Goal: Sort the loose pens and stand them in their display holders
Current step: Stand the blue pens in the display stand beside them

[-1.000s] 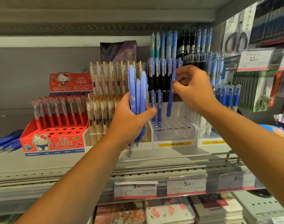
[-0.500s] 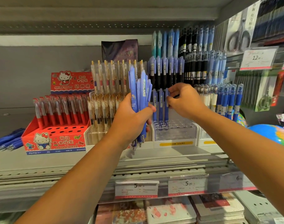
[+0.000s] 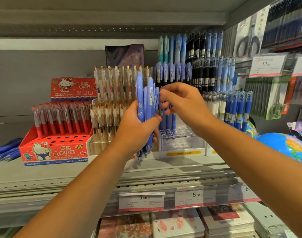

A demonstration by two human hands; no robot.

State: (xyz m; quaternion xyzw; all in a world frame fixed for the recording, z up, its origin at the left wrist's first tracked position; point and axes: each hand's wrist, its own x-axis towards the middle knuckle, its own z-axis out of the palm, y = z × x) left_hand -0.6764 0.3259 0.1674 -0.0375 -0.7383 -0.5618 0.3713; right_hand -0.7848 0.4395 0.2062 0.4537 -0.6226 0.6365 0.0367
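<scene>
My left hand [image 3: 138,129] grips a bundle of light blue pens [image 3: 146,100] upright in front of the shelf, tips down. My right hand [image 3: 183,103] is right beside the bundle's top, its curled fingertips pinching the upper end of the rightmost pen. Behind the hands stands a clear display holder [image 3: 183,143] with rows of holes. A few blue pens [image 3: 172,122] stand in its back left holes, partly hidden by my right hand.
A red Hello Kitty pen box [image 3: 54,152] stands at the left, clear gold-clip pens [image 3: 112,93] beside it. Loose blue pens [image 3: 6,150] lie at the far left of the shelf. Tiered blue and black pens [image 3: 198,69] fill the back, a globe [image 3: 284,146] sits right.
My right hand stood a blue pen in the clear holder, let it go, then moved left and up to the top of the bundle. My left hand stayed about where it was.
</scene>
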